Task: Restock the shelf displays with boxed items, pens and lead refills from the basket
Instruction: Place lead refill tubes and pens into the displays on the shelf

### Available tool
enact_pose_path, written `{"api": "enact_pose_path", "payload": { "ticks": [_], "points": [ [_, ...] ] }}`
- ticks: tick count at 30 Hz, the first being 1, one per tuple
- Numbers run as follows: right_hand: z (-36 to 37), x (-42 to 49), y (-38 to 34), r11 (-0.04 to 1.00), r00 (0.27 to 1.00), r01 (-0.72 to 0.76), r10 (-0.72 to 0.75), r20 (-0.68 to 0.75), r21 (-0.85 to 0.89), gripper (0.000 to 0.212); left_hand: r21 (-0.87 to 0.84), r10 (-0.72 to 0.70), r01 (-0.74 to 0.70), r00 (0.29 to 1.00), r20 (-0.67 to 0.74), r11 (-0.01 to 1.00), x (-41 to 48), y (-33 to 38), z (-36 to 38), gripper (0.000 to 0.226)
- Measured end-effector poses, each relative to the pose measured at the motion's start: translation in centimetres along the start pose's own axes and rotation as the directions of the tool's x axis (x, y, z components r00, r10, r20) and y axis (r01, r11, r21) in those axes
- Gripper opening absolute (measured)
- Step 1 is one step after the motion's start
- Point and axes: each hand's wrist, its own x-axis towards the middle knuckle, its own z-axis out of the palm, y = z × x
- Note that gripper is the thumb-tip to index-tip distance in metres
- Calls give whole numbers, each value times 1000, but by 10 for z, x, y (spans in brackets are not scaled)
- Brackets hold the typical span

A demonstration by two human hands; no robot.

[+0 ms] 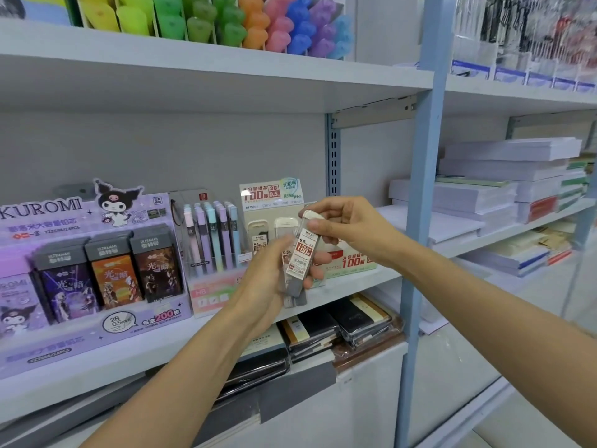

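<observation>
My left hand (268, 279) grips a small stack of clear lead refill cases (295, 292) in front of the middle shelf. My right hand (345, 226) pinches the white cap end of the front refill case (303, 250), which bears a white and red "100" label. Just behind them stands the beige lead refill display (274, 202), with two white-capped cases standing in it. To its left is a display of pastel mechanical pencils (211, 240), and further left a purple Kuromi display (80, 253) holds dark boxed lead cases. The basket is out of view.
The white shelf board (181, 344) carries the displays. Notebooks (339, 328) lie stacked on the shelf below. A blue-grey upright post (420, 221) divides this bay from stacks of paper reams (484, 195) on the right. Coloured highlighters (226, 24) fill the top shelf.
</observation>
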Motion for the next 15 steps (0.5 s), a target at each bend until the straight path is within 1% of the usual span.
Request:
{"api": "enact_pose_path", "payload": {
  "ticks": [1, 2, 3, 5, 7, 9, 11, 15],
  "points": [
    [-2, -1, -3, 1000, 1000, -5, 5, 2, 3, 21, -28, -12, 12, 1000, -11, 1000, -2, 1, 0, 37],
    [-4, -3, -6, 1000, 1000, -7, 7, 10, -1, 20, -17, -17, 17, 999, -41, 1000, -4, 2, -1, 39],
    [-6, -4, -9, 1000, 1000, -5, 6, 18, -9, 19, 33, -8, 11, 997, -82, 999, -6, 3, -1, 37],
    [-9, -7, -15, 1000, 1000, 3, -3, 25, -17, 19, 173, 71, -44, 985, -157, 984, -9, 3, -5, 27],
    [-11, -9, -22, 1000, 999, 13, -13, 41, 2, 17, 255, 164, -112, 968, -191, 960, -13, 5, -8, 19],
    [-9, -10, -27, 1000, 998, 5, -6, 69, 12, 14, 254, 185, -132, 963, -198, 958, -17, 9, -9, 17],
    [-2, -10, -29, 1000, 996, 12, -11, 91, -13, 16, 235, 164, -122, 971, -172, 964, -20, 12, -8, 19],
    [12, -9, -33, 992, 983, 101, -87, 159, -79, 16, 238, 117, -88, 987, -111, 967, -26, 14, -5, 28]
  ]
}}
